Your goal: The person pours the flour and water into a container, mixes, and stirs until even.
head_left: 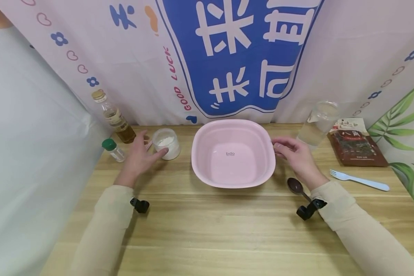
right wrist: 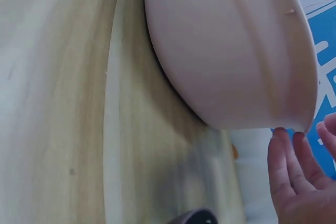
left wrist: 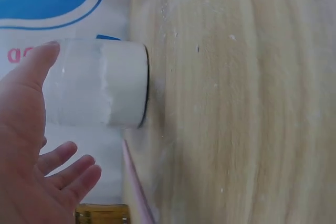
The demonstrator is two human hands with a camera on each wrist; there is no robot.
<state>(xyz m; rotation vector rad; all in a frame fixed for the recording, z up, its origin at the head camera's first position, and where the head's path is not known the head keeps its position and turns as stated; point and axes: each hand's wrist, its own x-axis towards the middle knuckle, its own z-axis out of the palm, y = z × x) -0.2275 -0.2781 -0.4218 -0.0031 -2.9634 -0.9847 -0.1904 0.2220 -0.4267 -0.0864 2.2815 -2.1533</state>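
Note:
A pink plastic basin (head_left: pixel 232 180) stands on the wooden table in the middle of the head view. My right hand (head_left: pixel 294 155) is at its right side, fingertips touching the outside just under the rim, as the right wrist view shows; the thumb stays apart from the fingers. To the left, my left hand (head_left: pixel 139 155) is spread around a clear jar (head_left: pixel 172 151) with white powder inside. The left thumb (left wrist: pixel 44 59) lies against the jar near its top, while the other fingers are extended apart from it. A thin pink handle (left wrist: pixel 135 182) shows beside the jar.
At the left stand a bottle of amber liquid (head_left: pixel 119 122) and a green-capped shaker (head_left: pixel 114 149). On the right are a clear pitcher (head_left: pixel 314 126), a brown spice packet (head_left: pixel 357 147), a light-blue fork (head_left: pixel 360 180) and a dark spoon (head_left: pixel 294 186). A printed curtain (head_left: pixel 138 88) hangs behind.

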